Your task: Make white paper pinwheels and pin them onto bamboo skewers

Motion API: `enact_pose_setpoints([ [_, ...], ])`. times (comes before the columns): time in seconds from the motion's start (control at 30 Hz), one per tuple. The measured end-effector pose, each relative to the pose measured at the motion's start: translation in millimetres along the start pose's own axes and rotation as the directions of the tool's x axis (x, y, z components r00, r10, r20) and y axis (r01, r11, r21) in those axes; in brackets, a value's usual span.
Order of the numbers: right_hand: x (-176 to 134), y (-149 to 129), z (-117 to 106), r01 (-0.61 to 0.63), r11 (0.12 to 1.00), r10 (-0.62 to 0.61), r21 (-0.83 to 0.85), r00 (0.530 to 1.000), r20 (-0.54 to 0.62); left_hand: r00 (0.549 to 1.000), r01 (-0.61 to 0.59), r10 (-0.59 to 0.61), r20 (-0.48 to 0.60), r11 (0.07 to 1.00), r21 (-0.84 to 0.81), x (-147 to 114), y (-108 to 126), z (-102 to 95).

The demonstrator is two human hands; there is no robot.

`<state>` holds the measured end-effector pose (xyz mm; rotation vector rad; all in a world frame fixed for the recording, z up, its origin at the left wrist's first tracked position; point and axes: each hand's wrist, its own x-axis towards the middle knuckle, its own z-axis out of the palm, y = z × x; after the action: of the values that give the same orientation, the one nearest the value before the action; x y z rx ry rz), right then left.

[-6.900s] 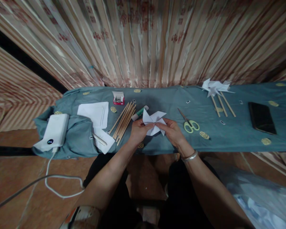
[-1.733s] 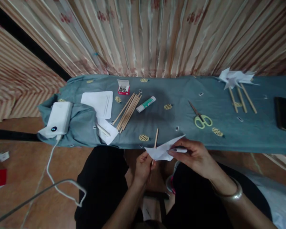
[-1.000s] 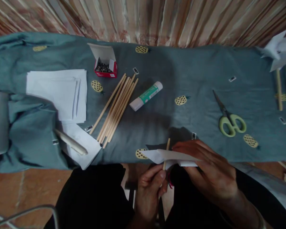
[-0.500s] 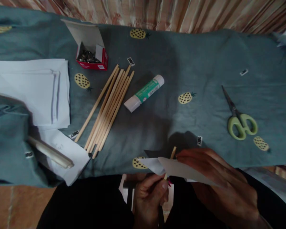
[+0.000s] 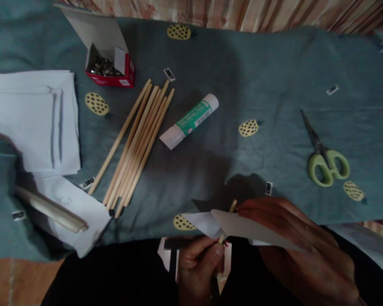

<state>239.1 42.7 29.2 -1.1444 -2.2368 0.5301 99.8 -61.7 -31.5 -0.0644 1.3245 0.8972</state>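
Low in the head view, my left hand is closed, pinching the lower part of a wooden stick between thumb and fingers. A folded piece of white paper lies across this stick, hiding its middle. My right hand grips the paper's right side, its long fingers pressed flat together over the sheet and its tips near the stick's upper end. The right thumb is hidden. A bit of dark pink shows beside the left thumb, too small to name.
A glue stick lies mid-table, beside several wooden sticks. Behind them stands an open red box of small metal pieces. White papers are at left, with a pale rolled tube. Green-handled scissors lie at right.
The view has shifted slightly, so the things at left appear farther left and the scissors a little farther right. Both hands keep nearly the same hold on the stick and paper.
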Motion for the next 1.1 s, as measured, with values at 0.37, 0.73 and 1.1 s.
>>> enact_pose_setpoints([
  [0.37, -3, 3, 6, -0.023, 1.0, 0.023, 0.014, 1.0, -0.02, 0.993, 0.014, -0.018, -0.118, 0.999, -0.038, -3, 7, 11.4],
  [0.73, -13, -1, 6, -0.066, 0.998, 0.066, -0.021, 0.998, 0.008, 0.99, 0.068, -0.072, -0.12, 0.997, -0.037, -1, -2, 0.7],
  [1.1, 1, 1, 3, -0.111, 0.988, 0.11, 0.105, 0.994, 0.02, 0.983, 0.04, -0.049, -0.175, 0.997, -0.059, -6, 7, 13.3],
])
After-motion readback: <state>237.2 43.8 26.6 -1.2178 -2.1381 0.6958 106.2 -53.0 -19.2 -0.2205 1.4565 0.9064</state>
